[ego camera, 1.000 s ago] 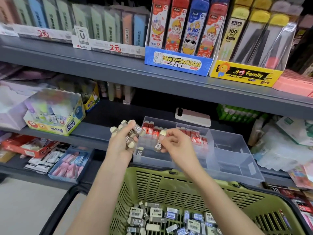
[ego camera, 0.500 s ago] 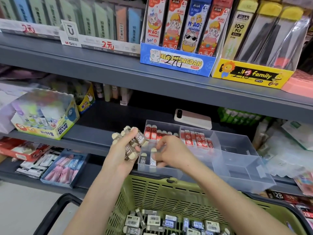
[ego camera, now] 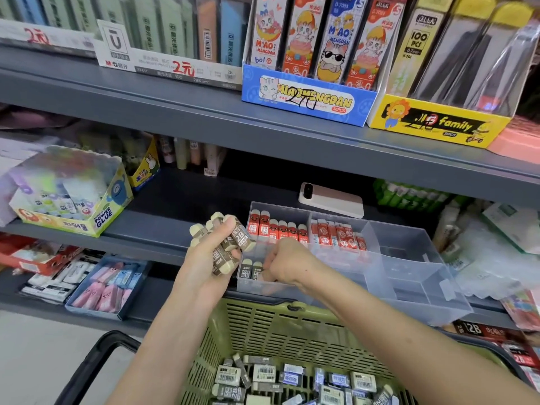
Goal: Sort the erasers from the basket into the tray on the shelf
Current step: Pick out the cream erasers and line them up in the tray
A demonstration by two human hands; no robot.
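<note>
— Erasers (ego camera: 222, 244), a whole bunch of brown ones, were squeezed tight in the left hand (ego camera: 204, 258). Its fingers (ego camera: 217, 233) were wrapped around them, and some ends poked out past the fingertips.

— Where was that hand?

— Just to the left of the clear tray (ego camera: 409, 276), touching nothing on the shelf.

— And the right hand (ego camera: 287, 263)?

— It was down inside the tray, in the front left box. Its fingers were curled up, right beside two standing erasers (ego camera: 252, 268). I could not tell if it was holding one.

— Was anything else in the tray?

— Red erasers (ego camera: 277, 229) stood in rows at the back of it.

— And below the tray?

— The green basket (ego camera: 263, 323) sat there, with many more loose erasers (ego camera: 292, 381) lying in it.
</note>
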